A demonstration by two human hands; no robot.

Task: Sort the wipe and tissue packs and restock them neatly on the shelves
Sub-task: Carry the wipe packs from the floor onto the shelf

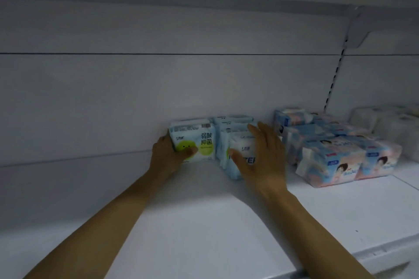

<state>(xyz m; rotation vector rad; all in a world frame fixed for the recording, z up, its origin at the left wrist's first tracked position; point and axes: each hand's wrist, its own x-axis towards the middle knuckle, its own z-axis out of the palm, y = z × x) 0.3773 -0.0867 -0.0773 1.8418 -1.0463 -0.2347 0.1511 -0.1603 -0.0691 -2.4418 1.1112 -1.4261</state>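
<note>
A white wipe pack with a green face and dark lettering [199, 140] stands upright at the back of the white shelf [204, 222]. My left hand [167, 154] grips its left side, thumb across its front. Right beside it stands a row of several similar light-blue packs [233, 127]. My right hand [263, 154] wraps the front pack of that row, fingers on its right side, thumb on its front. Further right lie several blue-and-pink tissue packs with a child's picture [335, 161], stacked in rows.
The shelf's back panel [158, 86] rises right behind the packs. A slotted upright [334, 79] and a bracket [356, 29] carry the upper shelf at right. Pale, blurred packs [385, 122] sit at the far right. The shelf's front edge [374, 253] runs near the bottom right.
</note>
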